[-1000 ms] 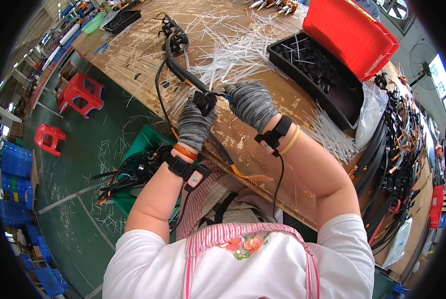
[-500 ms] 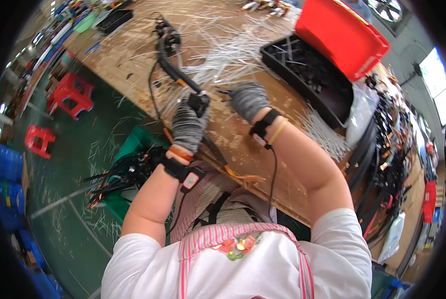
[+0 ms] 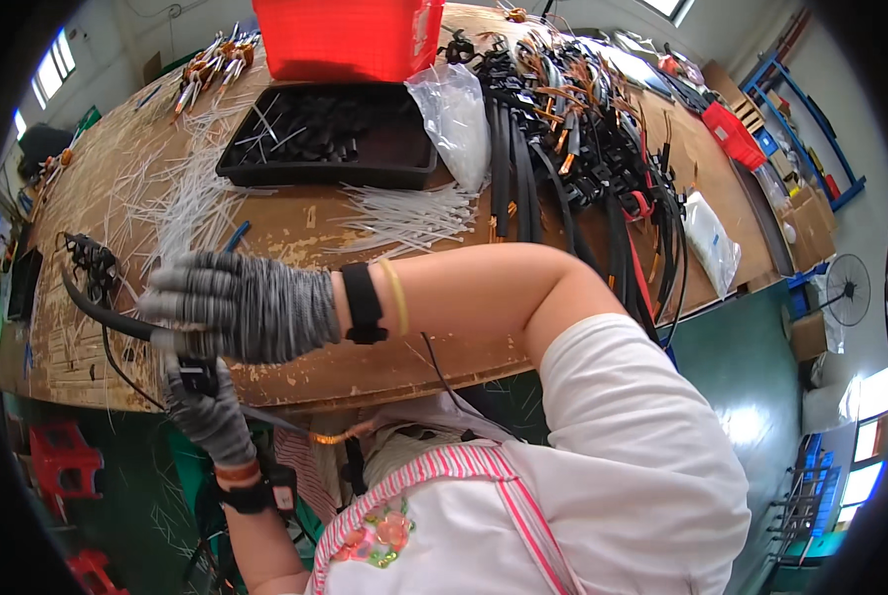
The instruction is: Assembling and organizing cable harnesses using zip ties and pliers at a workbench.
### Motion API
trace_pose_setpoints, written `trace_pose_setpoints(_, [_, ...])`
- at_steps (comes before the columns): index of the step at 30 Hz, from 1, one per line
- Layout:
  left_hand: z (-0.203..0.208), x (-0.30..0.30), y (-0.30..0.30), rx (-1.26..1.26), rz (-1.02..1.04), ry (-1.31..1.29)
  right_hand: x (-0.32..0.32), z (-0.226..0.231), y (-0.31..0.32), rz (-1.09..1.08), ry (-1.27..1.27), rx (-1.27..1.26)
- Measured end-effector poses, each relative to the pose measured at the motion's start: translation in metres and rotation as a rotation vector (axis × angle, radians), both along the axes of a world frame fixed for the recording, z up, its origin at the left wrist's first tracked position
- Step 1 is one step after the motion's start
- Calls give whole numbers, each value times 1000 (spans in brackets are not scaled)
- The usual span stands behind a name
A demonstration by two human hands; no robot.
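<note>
My left hand [image 3: 208,416], in a grey striped knit glove, is closed around a black cable near a small black block-shaped fitting [image 3: 198,377]. From there the black cable [image 3: 107,315] curves away to the left, ending in a cluster of black connectors [image 3: 91,260] on the table. Its other end passes toward my lap and shows bare copper strands [image 3: 343,434]. My right hand [image 3: 251,305], gloved alike, reaches across with fingers stretched over the cable, its thumb close to the fitting. Its fingertips are slightly blurred. A small blue object [image 3: 237,236] lies beyond my right hand.
Loose white strips [image 3: 404,216] litter the wooden table [image 3: 464,359]. A black tray [image 3: 325,171] holds small black parts, with a red bin [image 3: 350,40] behind it. Black cable bundles [image 3: 563,169] and a clear plastic bag [image 3: 454,119] lie rightward. Red stools [image 3: 65,461] stand at lower left.
My view has turned to the right. My right hand has come over to the cable beside my left hand; the dark item at its fingertips no longer shows there. My left hand keeps its hold.
</note>
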State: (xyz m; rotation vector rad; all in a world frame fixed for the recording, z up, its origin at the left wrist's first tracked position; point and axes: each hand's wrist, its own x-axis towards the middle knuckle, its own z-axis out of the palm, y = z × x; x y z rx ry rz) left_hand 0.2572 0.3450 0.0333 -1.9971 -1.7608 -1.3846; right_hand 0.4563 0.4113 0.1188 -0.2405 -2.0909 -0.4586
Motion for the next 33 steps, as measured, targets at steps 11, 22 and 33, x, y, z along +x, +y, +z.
trace_pose_setpoints(11, [102, 50, -23, 240, -550, 571, 93, 71, -78, -448, -700, -449])
trace_pose_setpoints(22, [44, 48, -31, 216, -559, 269, 323, 125, -205, -1262, 133, -281])
trace_pose_setpoints(33, [-14, 63, -23, -81, -561, 312, 404, -38, -181, -924, 1074, -1461])
